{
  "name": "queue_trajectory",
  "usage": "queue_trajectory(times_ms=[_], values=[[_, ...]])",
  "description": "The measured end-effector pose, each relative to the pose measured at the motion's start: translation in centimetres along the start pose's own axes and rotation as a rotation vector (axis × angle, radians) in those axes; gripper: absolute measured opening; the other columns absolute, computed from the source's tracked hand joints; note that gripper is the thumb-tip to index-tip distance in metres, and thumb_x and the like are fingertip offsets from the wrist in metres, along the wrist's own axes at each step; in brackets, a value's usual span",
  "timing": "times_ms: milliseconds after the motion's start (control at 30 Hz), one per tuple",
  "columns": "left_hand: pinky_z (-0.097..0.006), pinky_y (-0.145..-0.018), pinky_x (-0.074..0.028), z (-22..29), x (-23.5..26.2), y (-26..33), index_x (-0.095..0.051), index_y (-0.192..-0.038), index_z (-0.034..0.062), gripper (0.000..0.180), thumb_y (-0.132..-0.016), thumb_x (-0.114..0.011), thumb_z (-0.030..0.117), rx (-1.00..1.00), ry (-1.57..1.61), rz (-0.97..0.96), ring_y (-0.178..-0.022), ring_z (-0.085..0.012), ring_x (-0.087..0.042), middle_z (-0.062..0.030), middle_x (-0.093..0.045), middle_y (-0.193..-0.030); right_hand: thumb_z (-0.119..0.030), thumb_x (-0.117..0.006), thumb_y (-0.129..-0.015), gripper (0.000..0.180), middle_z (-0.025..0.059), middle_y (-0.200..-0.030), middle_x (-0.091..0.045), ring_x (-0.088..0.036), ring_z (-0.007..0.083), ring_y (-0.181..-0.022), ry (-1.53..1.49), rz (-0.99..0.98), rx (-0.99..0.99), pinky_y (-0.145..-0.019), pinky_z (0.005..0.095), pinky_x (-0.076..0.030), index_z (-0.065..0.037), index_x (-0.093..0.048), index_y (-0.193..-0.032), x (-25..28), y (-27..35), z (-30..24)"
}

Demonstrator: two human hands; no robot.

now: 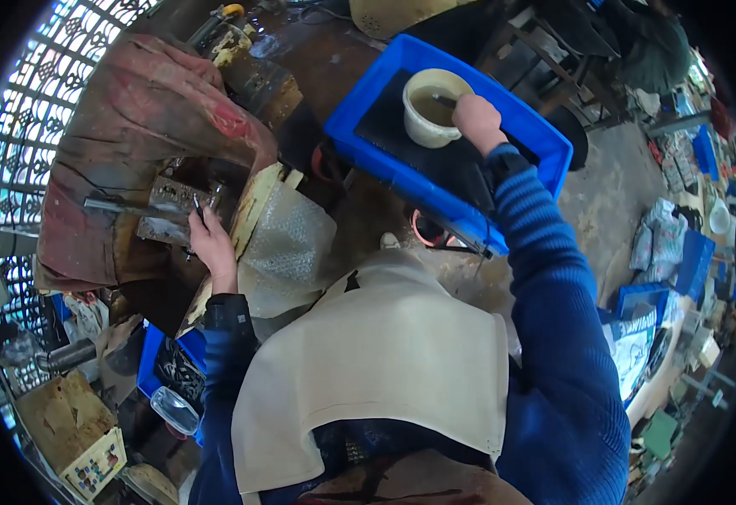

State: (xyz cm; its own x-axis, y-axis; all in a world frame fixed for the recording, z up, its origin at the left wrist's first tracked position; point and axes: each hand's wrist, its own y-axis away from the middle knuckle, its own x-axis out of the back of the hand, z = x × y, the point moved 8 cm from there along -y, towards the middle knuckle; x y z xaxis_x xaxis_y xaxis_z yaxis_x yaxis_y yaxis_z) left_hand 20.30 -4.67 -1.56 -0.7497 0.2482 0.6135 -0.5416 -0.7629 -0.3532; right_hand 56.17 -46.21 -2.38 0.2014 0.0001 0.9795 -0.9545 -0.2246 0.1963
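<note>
My right hand (477, 122) reaches into a white cup (432, 108) of murky liquid and is closed on a thin dark tool whose tip dips into the liquid. The cup stands in a blue plastic tray (368, 126) with a dark liner. My left hand (210, 240) rests on a grey metal block (170, 219) and pinches a small dark piece against it. A metal rod (124, 206) sticks out from the block to the left. I wear blue sleeves and a cream apron (385, 353).
A stained reddish cloth (132, 126) drapes over the machine behind the block. Bubble wrap (288, 244) lies beside my left arm. Another blue bin (166, 370) with parts sits lower left, a cardboard box (65, 421) below it. Cluttered goods and blue trays fill the right side.
</note>
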Motion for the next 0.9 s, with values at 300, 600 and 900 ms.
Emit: queue_trajectory(times_ms=[300, 600, 900], values=[[-0.04, -0.061, -0.046, -3.7, -1.3, 0.7, -0.059, -0.094, -0.0019, 0.027, -0.098, -0.051, 0.024, 0.058, -0.104, -0.047, -0.062, -0.0272, -0.057, -0.0159, -0.06, -0.07, -0.018, -0.052, -0.088, 0.025, 0.0149, -0.096, -0.071, -0.069, 0.0344, -0.091, 0.127, -0.011, 0.231, -0.073, 0.04, -0.056, -0.008, -0.074, -0.092, -6.5, -6.1, -1.6], [-0.049, -0.065, -0.045, -2.0, -2.9, -1.3, -0.06, -0.097, -0.003, 0.028, -0.097, -0.052, 0.024, -0.067, -0.382, -0.224, -0.073, -0.0457, -0.059, -0.0273, -0.062, -0.08, -0.024, -0.054, -0.089, 0.02, 0.0184, -0.087, -0.069, -0.067, 0.04, -0.08, 0.013, 0.224, -0.298, -0.068, 0.0496, -0.054, -0.008, -0.065, -0.095, -1.3, 6.7, 13.5], [-0.047, -0.067, -0.045, -3.0, -3.5, -1.2, -0.06, -0.102, -0.0053, 0.033, -0.098, -0.052, 0.026, 0.004, -0.367, -0.247, -0.076, -0.0468, -0.057, -0.0292, -0.062, -0.083, -0.018, -0.055, -0.085, 0.023, 0.0179, -0.108, -0.069, -0.066, 0.0365, -0.101, 0.067, -0.192, -0.614, -0.083, 0.0433, -0.054, -0.009, -0.073, -0.095, -10.2, 10.0, 20.0]])
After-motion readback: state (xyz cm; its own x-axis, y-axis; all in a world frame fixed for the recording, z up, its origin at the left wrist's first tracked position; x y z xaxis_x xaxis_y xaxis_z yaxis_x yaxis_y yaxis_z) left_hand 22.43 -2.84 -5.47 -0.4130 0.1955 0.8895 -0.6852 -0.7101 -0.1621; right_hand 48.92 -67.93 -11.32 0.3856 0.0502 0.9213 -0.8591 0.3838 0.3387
